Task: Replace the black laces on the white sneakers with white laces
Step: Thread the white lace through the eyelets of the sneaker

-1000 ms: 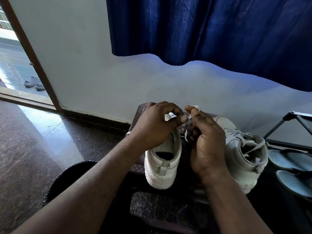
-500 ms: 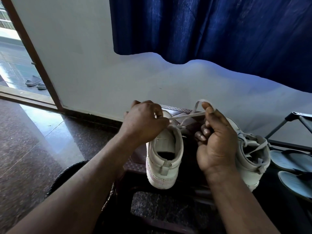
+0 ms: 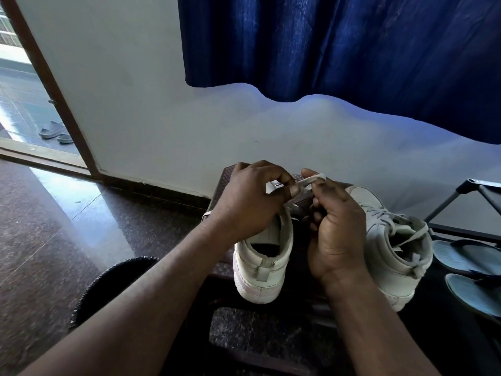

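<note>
Two white sneakers stand heel-toward-me on a dark stool. The left sneaker [image 3: 261, 264] is under my hands; its front is hidden by them. My left hand [image 3: 252, 202] pinches a white lace [image 3: 311, 179] above the shoe's tongue. My right hand [image 3: 336, 226] pinches the same lace a little to the right, its fingers curled. The right sneaker [image 3: 393, 245] wears a white lace threaded through its eyelets, with loose ends lying across its opening. No black lace is visible.
The dark patterned stool [image 3: 227, 175] stands against a pale wall under a blue curtain [image 3: 339, 44]. A black rack [image 3: 477, 191] with blue sandals [image 3: 466, 256] is at the right. A black ribbed object [image 3: 113, 275] lies on the polished floor at the left. An open doorway shows grey slippers [image 3: 54, 131].
My hands came together, spread apart pulling the lace taut, and are now close together again over the left sneaker. My right hand's lace end is now near my left thumb.
</note>
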{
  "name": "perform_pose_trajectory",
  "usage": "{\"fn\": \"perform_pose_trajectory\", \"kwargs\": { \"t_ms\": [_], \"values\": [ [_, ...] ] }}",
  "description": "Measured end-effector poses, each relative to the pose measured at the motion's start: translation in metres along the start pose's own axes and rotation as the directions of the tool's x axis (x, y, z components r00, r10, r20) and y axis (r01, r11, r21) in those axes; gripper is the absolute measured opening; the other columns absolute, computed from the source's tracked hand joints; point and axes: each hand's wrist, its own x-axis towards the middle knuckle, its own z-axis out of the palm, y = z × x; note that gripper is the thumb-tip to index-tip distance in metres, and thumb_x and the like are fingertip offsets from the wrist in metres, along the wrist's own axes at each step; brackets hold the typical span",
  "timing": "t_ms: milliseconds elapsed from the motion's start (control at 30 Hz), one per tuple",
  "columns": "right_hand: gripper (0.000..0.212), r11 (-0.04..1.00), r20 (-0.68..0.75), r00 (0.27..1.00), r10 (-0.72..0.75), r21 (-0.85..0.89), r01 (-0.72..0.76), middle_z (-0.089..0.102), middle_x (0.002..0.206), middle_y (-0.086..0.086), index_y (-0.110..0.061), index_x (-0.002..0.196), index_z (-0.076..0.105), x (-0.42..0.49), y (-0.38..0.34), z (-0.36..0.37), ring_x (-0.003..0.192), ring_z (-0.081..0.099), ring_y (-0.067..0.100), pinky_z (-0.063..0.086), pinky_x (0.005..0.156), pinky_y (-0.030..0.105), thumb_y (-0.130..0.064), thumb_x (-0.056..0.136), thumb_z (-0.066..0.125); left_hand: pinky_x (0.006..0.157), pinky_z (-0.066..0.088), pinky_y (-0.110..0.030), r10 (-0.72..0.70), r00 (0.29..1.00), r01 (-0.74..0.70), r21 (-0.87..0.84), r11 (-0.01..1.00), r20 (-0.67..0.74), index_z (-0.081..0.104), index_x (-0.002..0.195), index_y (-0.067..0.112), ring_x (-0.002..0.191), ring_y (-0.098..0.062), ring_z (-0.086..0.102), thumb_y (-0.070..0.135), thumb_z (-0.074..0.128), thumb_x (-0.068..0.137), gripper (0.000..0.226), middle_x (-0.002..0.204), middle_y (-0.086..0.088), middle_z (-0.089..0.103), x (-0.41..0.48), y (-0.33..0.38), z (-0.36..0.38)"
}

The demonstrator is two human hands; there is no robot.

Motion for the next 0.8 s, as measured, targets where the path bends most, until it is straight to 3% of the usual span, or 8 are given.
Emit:
{"fn": "perform_pose_trajectory", "kwargs": {
  "t_ms": [100,200,267,333,400,500,600,800],
  "values": [
    [0.018,0.999,-0.003,1.0,-0.027,-0.017,0.027,0.059,0.058,-0.007,-0.004,0.103,0.076,0.001,0.002,-0.001,0.048,0.05,0.005,0.039,0.042,0.015,-0.006,0.1,0.058,0.081,0.045,-0.034,-0.031,0.993,0.027,-0.042,0.999,-0.115,0.07,0.084,0.036,0.092,-0.011,0.057,0.04,0.071,0.096,0.012,0.084,0.017,0.068,0.001,0.001,-0.004],
    [0.015,0.986,0.044,0.997,-0.064,-0.151,0.07,0.072,0.08,0.006,-0.008,0.098,0.082,0.004,0.009,0.0,0.072,0.063,0.023,0.052,0.063,0.029,-0.011,0.096,0.067,0.062,0.044,-0.029,-0.081,0.975,0.047,-0.164,0.985,-0.208,0.072,0.089,0.031,0.06,-0.01,0.058,0.039,0.072,0.096,0.011,0.061,0.009,0.064,0.002,0.006,-0.009],
    [0.015,0.973,0.093,0.994,-0.05,-0.219,0.069,0.079,0.097,0.011,-0.012,0.096,0.084,0.004,0.015,0.0,0.095,0.073,0.031,0.059,0.088,0.047,-0.012,0.095,0.069,0.071,0.055,-0.033,-0.085,0.981,0.029,-0.303,0.953,-0.175,0.072,0.109,0.035,0.072,-0.008,0.069,0.034,0.07,0.098,0.011,0.075,0.008,0.075,0.002,0.007,-0.01],
    [0.016,0.974,0.121,0.993,-0.012,-0.221,0.039,0.079,0.099,0.017,-0.011,0.095,0.084,0.003,0.02,0.001,0.099,0.073,0.033,0.054,0.099,0.058,-0.011,0.095,0.068,0.091,0.059,-0.041,-0.072,0.995,0.036,-0.396,0.917,-0.076,0.061,0.128,0.04,0.098,-0.008,0.074,0.022,0.068,0.1,0.034,0.099,0.011,0.079,0.003,0.003,-0.009],
    [0.016,0.98,0.144,0.989,0.022,-0.199,0.007,0.077,0.1,0.023,-0.008,0.095,0.083,0.003,0.022,0.002,0.094,0.07,0.033,0.053,0.099,0.061,-0.017,0.094,0.069,0.096,0.059,-0.049,-0.09,0.996,0.084,-0.417,0.905,0.005,0.058,0.122,0.041,0.104,-0.012,0.074,0.019,0.068,0.096,0.035,0.109,0.012,0.078,0.003,-0.002,-0.006],
    [0.019,0.991,0.118,0.989,0.091,-0.107,-0.078,0.073,0.086,0.013,-0.009,0.091,0.081,0.008,0.022,-0.002,0.086,0.064,0.031,0.052,0.087,0.053,-0.025,0.091,0.07,0.093,0.058,-0.047,-0.126,0.992,0.119,-0.244,0.962,-0.014,0.07,0.093,0.032,0.094,-0.009,0.074,0.042,0.071,0.094,0.01,0.091,0.017,0.078,0.003,-0.006,-0.004],
    [0.019,0.99,0.072,0.99,0.119,-0.088,-0.113,0.058,0.073,-0.001,-0.016,0.094,0.082,0.01,0.019,-0.006,0.078,0.052,0.025,0.044,0.078,0.041,-0.029,0.093,0.068,0.088,0.056,-0.041,-0.121,0.992,0.118,-0.072,0.99,-0.033,0.079,0.088,0.038,0.097,-0.01,0.07,0.063,0.062,0.095,0.031,0.087,0.023,0.076,0.002,-0.009,-0.007],
    [0.025,0.992,0.118,0.99,0.079,-0.103,-0.067,0.078,0.109,0.012,-0.013,0.106,0.081,0.002,0.011,0.001,0.1,0.072,0.025,0.051,0.095,0.047,-0.026,0.101,0.061,0.08,0.052,-0.028,-0.046,0.991,0.062,-0.129,0.99,0.123,0.078,0.085,0.032,0.085,0.006,0.067,0.048,0.068,0.098,0.022,0.086,0.018,0.075,0.001,-0.01,0.002]
  ]
}}
